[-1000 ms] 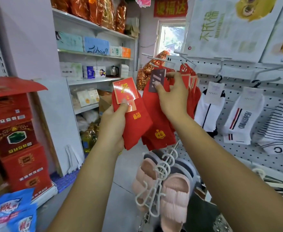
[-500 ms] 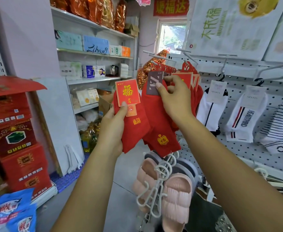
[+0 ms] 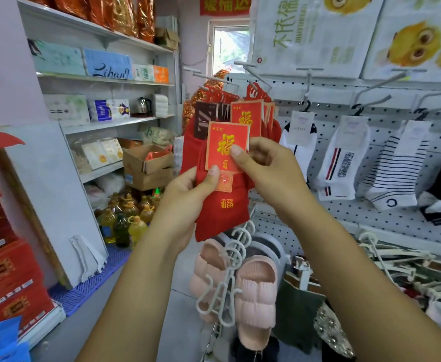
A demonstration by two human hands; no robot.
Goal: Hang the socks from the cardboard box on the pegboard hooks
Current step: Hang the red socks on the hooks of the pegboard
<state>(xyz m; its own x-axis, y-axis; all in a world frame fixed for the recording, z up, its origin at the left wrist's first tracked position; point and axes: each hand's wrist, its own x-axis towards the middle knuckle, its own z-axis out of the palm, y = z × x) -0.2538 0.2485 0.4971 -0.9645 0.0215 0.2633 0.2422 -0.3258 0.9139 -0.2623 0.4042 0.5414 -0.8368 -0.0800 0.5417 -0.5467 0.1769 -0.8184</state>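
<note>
- Left hand (image 3: 185, 189): fingers grasping red socks (image 3: 222, 212), thumb on the lower edge of their card (image 3: 226, 147).
- Right hand (image 3: 269, 165): fingers pinching the card's right edge.
- Socks held up before the pegboard (image 3: 370, 220), just in front of hung pairs (image 3: 274, 129).
- Box (image 3: 146, 165) on a shelf (image 3: 102, 173), behind left.

Pegboard (image 3: 344, 218) hooks (image 3: 378, 86) — hung with red, white, striped socks (image 3: 342, 163).

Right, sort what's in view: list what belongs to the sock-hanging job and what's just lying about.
Job: red sock pair with gold-lettered card, pinched by left hand and right hand; open brown cardboard box; white pegboard; grey metal hook.
Lying about: pink ribbed slippers; yellow oil bottles; red printed cartons.
</note>
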